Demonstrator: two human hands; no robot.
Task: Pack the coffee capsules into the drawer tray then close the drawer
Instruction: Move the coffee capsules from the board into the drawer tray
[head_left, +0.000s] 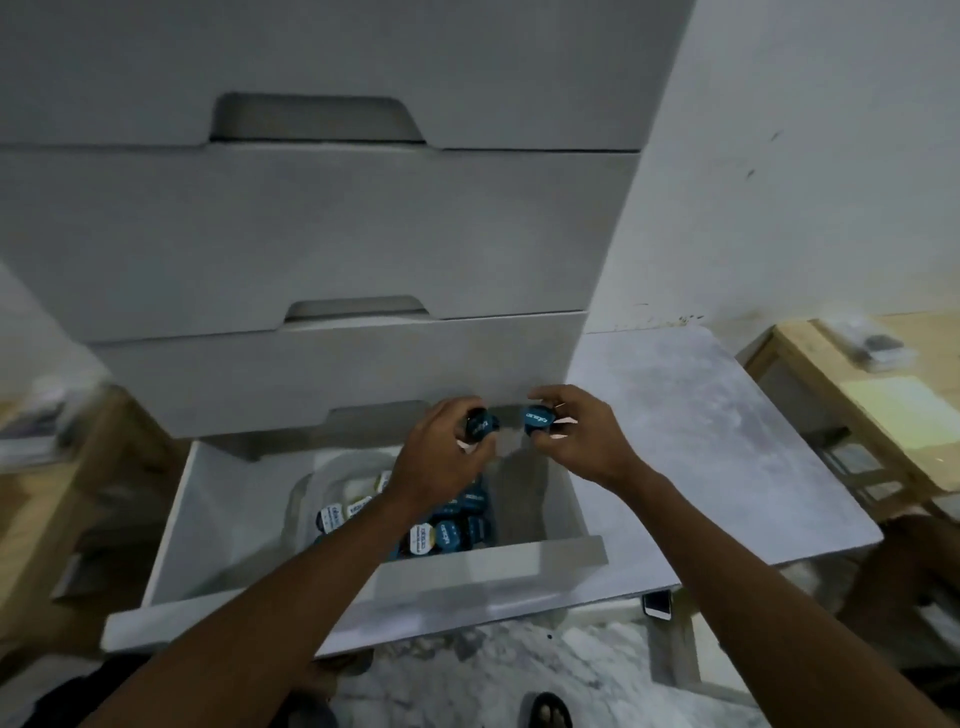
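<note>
While both hands hover above the open drawer (363, 597), the left hand (441, 457) pinches one blue coffee capsule (480, 423) and the right hand (579, 434) grips another (536, 419). Below, the clear tray (304, 499) already holds a crowd of capsules (447, 525). A loose drop here could bounce a capsule off that pile into the bare drawer floor. Beside the cabinet sits a pale marbled surface (701, 441); a phone (657, 604) lies under its edge in the dim room.

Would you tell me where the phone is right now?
In the head view, the phone lies low on the right, on the floor just under the front edge of the grey table, right of the open drawer.
</note>
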